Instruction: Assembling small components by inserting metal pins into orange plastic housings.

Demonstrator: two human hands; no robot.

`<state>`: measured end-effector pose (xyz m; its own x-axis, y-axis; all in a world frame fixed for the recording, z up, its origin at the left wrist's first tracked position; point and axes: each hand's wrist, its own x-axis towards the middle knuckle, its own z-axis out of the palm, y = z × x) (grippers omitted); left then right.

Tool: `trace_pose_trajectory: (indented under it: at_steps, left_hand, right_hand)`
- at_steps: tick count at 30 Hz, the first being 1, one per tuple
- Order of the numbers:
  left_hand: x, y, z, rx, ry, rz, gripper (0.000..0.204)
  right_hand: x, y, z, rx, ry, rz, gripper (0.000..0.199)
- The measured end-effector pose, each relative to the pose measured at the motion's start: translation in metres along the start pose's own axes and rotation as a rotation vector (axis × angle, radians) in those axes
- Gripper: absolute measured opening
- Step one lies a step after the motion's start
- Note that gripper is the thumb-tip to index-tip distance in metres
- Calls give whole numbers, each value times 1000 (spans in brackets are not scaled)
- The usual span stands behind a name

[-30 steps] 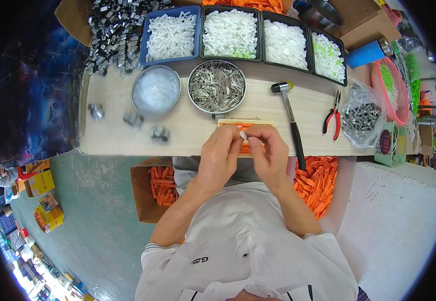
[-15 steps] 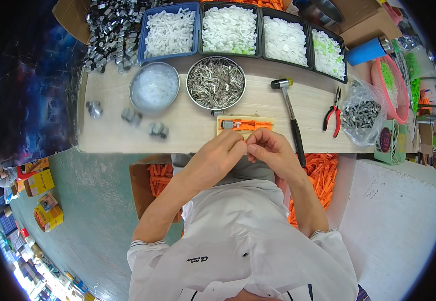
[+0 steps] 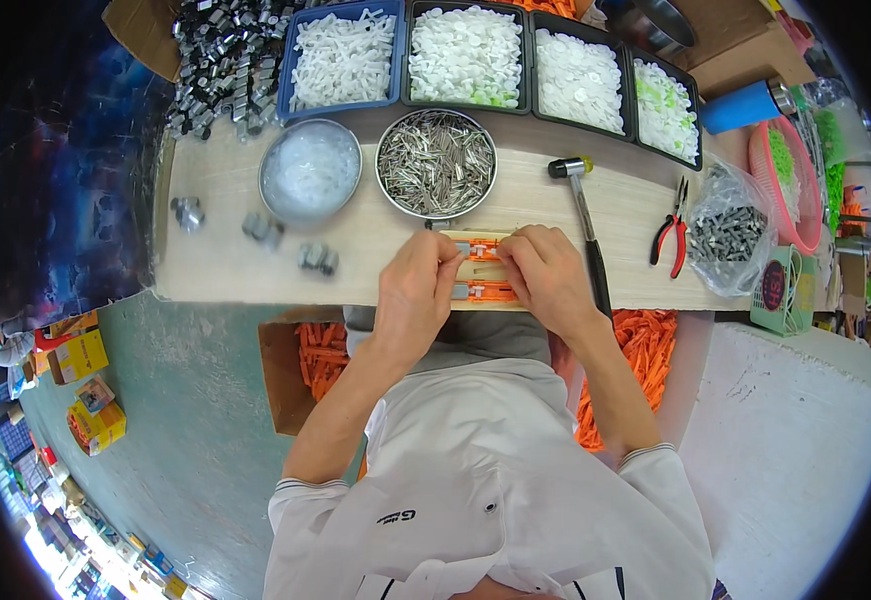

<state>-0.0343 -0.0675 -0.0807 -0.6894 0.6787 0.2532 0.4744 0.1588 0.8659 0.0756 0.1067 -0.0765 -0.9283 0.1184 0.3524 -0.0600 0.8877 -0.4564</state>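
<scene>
Hands meet at a small wooden jig (image 3: pixel 477 268) on the near edge of the bench (image 3: pixel 225 275). Left hand (image 3: pixel 417 290) and right hand (image 3: pixel 545 272) each press fingertips onto two orange parts (image 3: pixel 485 292) lying in the jig, one row above the other; the fingers are curled down on them, pinching rather than spread.

Just beyond the jig stand two round metal bowls: one of thin metal pins (image 3: pixel 436 163), one of clear pieces (image 3: pixel 310 180). Along the far edge sit four trays (image 3: pixel 495 55) of white plastic bits, the left one blue, the others black. One hammer (image 3: pixel 585 235) lies beside the right hand, and one pair of red-handled pliers (image 3: pixel 669 235) farther right, next to a clear bag of dark metal parts (image 3: pixel 730 235). Three small metal fittings (image 3: pixel 255 235) lie toward the left end.

Under the bench, a cardboard box (image 3: pixel 290 370) holds orange parts. Yellow and red cartons (image 3: pixel 80 385) lie on the floor at far left.
</scene>
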Motion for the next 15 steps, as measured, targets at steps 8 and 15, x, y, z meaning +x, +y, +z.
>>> trace_pose_trajectory:
  at_steps: [8, 15]
  left_hand:
    - [-2, 2, 5, -88, 25, -58, 15]
    - [9, -1, 10, -54, 17, -45, 9]
  right_hand:
    - [4, 7, 0, -29, -146, -59, 15]
    - [3, 0, 4, -3, -63, 13, 13]
